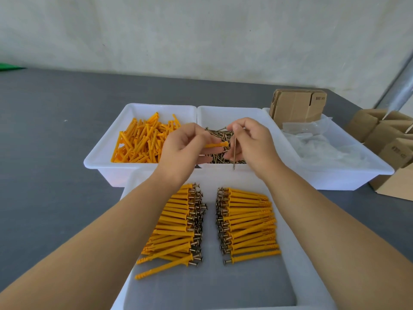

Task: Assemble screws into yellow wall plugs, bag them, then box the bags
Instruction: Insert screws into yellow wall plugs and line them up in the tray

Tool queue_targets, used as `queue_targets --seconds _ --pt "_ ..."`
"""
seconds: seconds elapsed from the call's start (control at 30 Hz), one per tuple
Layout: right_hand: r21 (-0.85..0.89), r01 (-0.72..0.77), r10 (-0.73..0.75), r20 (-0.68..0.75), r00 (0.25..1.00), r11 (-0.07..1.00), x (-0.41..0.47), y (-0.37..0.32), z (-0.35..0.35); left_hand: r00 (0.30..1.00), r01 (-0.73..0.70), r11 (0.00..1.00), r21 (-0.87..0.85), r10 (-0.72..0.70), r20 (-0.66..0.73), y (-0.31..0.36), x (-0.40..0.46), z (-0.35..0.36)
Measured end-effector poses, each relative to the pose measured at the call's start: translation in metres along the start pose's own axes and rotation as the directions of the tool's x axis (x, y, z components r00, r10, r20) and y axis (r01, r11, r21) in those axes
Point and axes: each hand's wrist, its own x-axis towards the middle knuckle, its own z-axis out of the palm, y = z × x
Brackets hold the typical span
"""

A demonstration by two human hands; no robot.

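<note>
My left hand [185,146] pinches a yellow wall plug [218,144] that lies level, its open end toward the right. My right hand [250,139] pinches a long screw [234,153] that hangs point down, just right of the plug. Both hands hover over the white tray of loose screws [223,113]. The tray of loose yellow plugs [138,142] stands to its left. In the near tray [297,260] lie two rows of assembled plugs with screws, a left row [176,224] and a right row [248,222], screw heads facing the middle.
A white tray at the right [348,171] holds clear plastic bags [312,142] and flat folded cartons [297,106]. Made-up cardboard boxes [388,139] stand at the far right on the grey table [55,135]. A wall runs behind.
</note>
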Motion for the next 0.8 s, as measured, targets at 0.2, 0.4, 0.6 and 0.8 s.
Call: queue_targets --seconds 0.2,0.4,0.6,0.8 --pt "0.0 0.034 -0.034 0.062 0.997 0.999 -0.005 -0.004 0.01 0.998 0.041 0.999 0.0 -0.041 0.044 -0.004 0.0 -0.001" --pt "0.089 -0.009 0.003 0.064 0.998 0.996 -0.008 -0.006 0.014 0.987 0.1 0.995 -0.024 -0.096 0.128 -0.008 0.001 -0.005" --pt "0.179 -0.036 0.029 0.046 0.999 0.983 -0.008 -0.01 0.016 0.985 0.142 0.989 0.039 -0.145 0.094 -0.007 0.003 -0.005" --pt "0.247 0.025 0.008 -0.129 0.992 0.969 -0.004 -0.009 0.008 0.968 0.227 0.973 0.033 -0.229 0.098 -0.003 0.004 -0.004"
